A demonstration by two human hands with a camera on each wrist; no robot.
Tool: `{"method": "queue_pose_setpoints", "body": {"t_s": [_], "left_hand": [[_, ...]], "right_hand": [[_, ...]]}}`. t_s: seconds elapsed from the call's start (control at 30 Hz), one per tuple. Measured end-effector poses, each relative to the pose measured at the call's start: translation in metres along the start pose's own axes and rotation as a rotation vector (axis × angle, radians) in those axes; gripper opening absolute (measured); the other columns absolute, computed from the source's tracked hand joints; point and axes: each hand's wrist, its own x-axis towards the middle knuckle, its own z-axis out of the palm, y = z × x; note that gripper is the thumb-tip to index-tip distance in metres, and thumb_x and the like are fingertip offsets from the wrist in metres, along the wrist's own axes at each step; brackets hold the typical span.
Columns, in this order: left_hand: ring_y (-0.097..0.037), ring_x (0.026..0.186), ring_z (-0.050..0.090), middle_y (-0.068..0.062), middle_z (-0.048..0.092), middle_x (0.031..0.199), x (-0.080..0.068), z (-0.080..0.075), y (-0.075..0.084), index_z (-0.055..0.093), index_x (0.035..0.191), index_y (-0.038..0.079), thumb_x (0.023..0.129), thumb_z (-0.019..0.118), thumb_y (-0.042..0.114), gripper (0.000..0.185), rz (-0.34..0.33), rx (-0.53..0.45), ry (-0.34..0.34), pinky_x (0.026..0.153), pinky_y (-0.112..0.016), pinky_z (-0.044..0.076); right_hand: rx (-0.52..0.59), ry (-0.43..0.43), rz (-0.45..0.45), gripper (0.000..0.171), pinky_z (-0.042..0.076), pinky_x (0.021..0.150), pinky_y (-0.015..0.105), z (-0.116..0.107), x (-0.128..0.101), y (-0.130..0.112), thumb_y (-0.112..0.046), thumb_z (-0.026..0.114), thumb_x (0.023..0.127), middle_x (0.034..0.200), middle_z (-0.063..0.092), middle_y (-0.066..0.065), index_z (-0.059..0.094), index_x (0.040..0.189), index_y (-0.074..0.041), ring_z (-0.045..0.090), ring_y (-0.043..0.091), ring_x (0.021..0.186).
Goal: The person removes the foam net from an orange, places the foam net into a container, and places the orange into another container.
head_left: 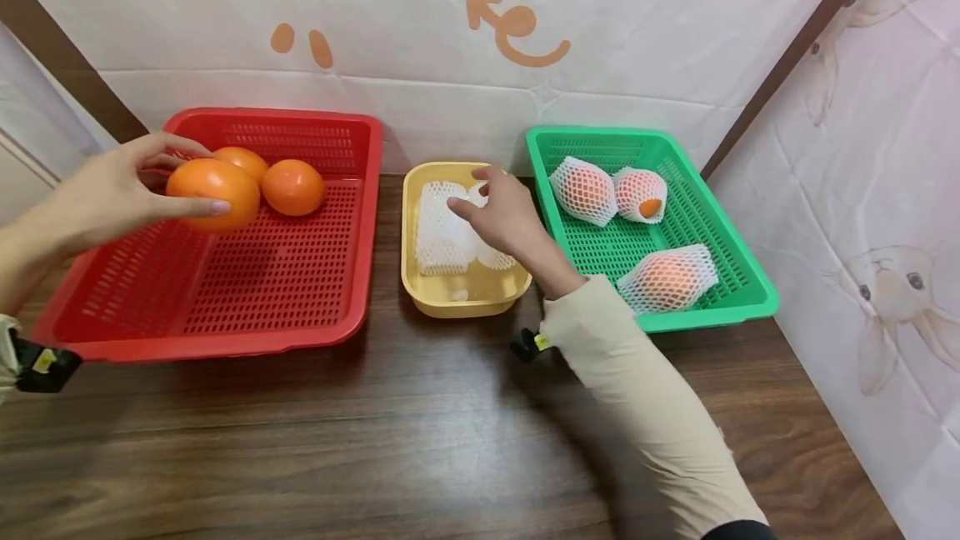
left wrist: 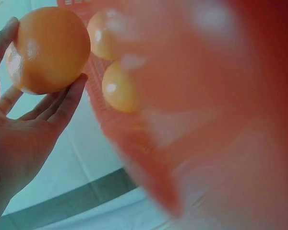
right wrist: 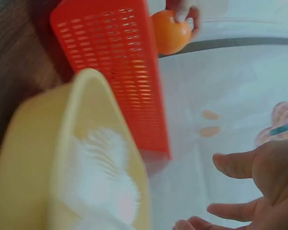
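Over at ten o'clock on the table, the left hand is gripping an orange fruit — thumb lying across its near side, fingers curving behind — and is holding it above the red basket. Two loose fruits are sitting at the basket's back, the held one partly hiding the left of the pair. At twelve, a yellow tub is standing between the baskets, white foam nets lying inside. Over it the right hand is hanging with nothing in its grasp, thumb and fingers apart, blocking my view of some netting. At two o'clock, a green basket is holding three net-wrapped fruits: two at the back, one near the front edge. A pale sleeve is crossing its near-left corner, covering the rim there.
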Motion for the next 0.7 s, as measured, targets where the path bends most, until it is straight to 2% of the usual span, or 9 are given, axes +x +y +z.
{"method": "queue_pose_setpoints", "body": {"t_s": [0.13, 0.2, 0.27, 0.37, 0.47, 0.57, 0.7], "left_hand": [[-0.007, 0.088, 0.047, -0.007, 0.052, 0.115, 0.001, -0.007, 0.001, 0.05, 0.126, 0.017, 0.081, 0.078, 0.032, 0.055, 0.004, -0.006, 0.022, 0.062, -0.015, 0.04], [-0.005, 0.086, 0.049, -0.002, 0.054, 0.11, 0.002, -0.01, 0.001, 0.05, 0.125, 0.019, 0.081, 0.078, 0.032, 0.054, 0.007, -0.005, 0.022, 0.064, -0.016, 0.039], [-0.004, 0.085, 0.049, -0.002, 0.057, 0.108, 0.004, -0.011, 0.001, 0.05, 0.125, 0.019, 0.081, 0.078, 0.032, 0.055, 0.008, 0.007, 0.014, 0.065, -0.018, 0.038], [-0.011, 0.089, 0.049, -0.012, 0.058, 0.114, 0.008, -0.01, 0.001, 0.048, 0.128, 0.016, 0.081, 0.077, 0.035, 0.058, -0.007, 0.041, -0.023, 0.068, -0.024, 0.037], [-0.024, 0.098, 0.049, -0.026, 0.054, 0.119, 0.012, -0.01, -0.002, 0.047, 0.13, 0.011, 0.082, 0.076, 0.036, 0.062, -0.009, 0.085, -0.076, 0.073, -0.033, 0.037], [-0.038, 0.104, 0.047, -0.031, 0.051, 0.122, 0.018, -0.011, -0.003, 0.045, 0.132, 0.007, 0.082, 0.075, 0.036, 0.065, 0.005, 0.122, -0.117, 0.076, -0.042, 0.035], [-0.044, 0.107, 0.046, -0.034, 0.047, 0.124, 0.027, -0.013, -0.005, 0.042, 0.134, 0.004, 0.084, 0.074, 0.035, 0.067, 0.007, 0.138, -0.164, 0.078, -0.047, 0.035]], "right_hand": [[-0.046, 0.0, -0.078, 0.058, 0.047, 0.087, 0.038, -0.034, -0.005, 0.002, -0.034, 0.064, 0.092, 0.125, 0.055, 0.016, 0.045, 0.139, -0.007, 0.054, 0.027, 0.11], [-0.067, 0.019, -0.088, 0.058, 0.047, 0.087, 0.039, -0.053, -0.005, 0.007, -0.034, 0.064, 0.092, 0.127, 0.054, 0.016, 0.043, 0.14, -0.007, 0.055, 0.027, 0.111], [-0.075, 0.046, -0.074, 0.059, 0.047, 0.088, 0.04, -0.069, -0.002, 0.014, -0.034, 0.063, 0.092, 0.128, 0.054, 0.015, 0.042, 0.141, -0.008, 0.055, 0.027, 0.111], [-0.064, 0.084, -0.027, 0.061, 0.046, 0.091, 0.04, -0.09, 0.003, 0.031, -0.037, 0.062, 0.092, 0.131, 0.053, 0.013, 0.04, 0.142, -0.011, 0.054, 0.026, 0.115], [-0.03, 0.107, -0.008, 0.062, 0.044, 0.093, 0.042, -0.104, 0.008, 0.053, -0.039, 0.061, 0.093, 0.134, 0.05, 0.013, 0.038, 0.144, -0.011, 0.051, 0.026, 0.118], [-0.016, 0.121, -0.005, 0.065, 0.044, 0.093, 0.044, -0.113, 0.014, 0.073, -0.042, 0.059, 0.093, 0.136, 0.048, 0.013, 0.035, 0.145, -0.012, 0.049, 0.027, 0.12], [-0.021, 0.136, -0.011, 0.065, 0.043, 0.093, 0.046, -0.119, 0.021, 0.093, -0.041, 0.058, 0.094, 0.138, 0.046, 0.015, 0.034, 0.146, -0.011, 0.048, 0.029, 0.121]]}}
